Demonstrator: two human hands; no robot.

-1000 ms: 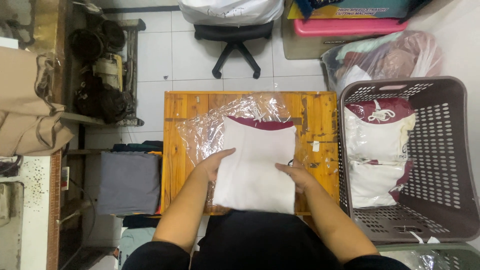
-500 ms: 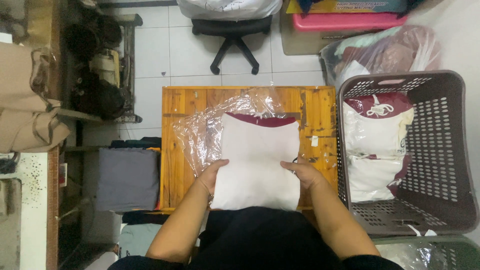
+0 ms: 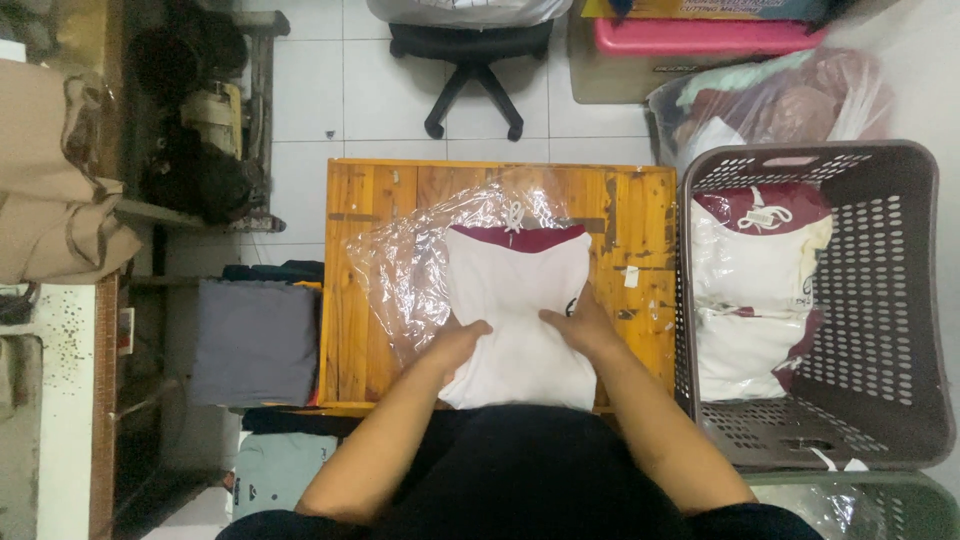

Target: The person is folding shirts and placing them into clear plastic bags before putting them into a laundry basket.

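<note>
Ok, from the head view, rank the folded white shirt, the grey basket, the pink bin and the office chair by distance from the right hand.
1. Folded white shirt: under the right hand, touching.
2. Grey basket: just right of the table.
3. Office chair: on the floor beyond the table, to the left.
4. Pink bin: top of the picture, about as far as the chair; too close to call.

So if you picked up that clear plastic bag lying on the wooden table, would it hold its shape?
Probably not. The clear plastic bag lies crinkled and rumpled, so it likely flops. It looks thin, likely light, and its glossy film may slide over the folded white garment under both hands.
</note>
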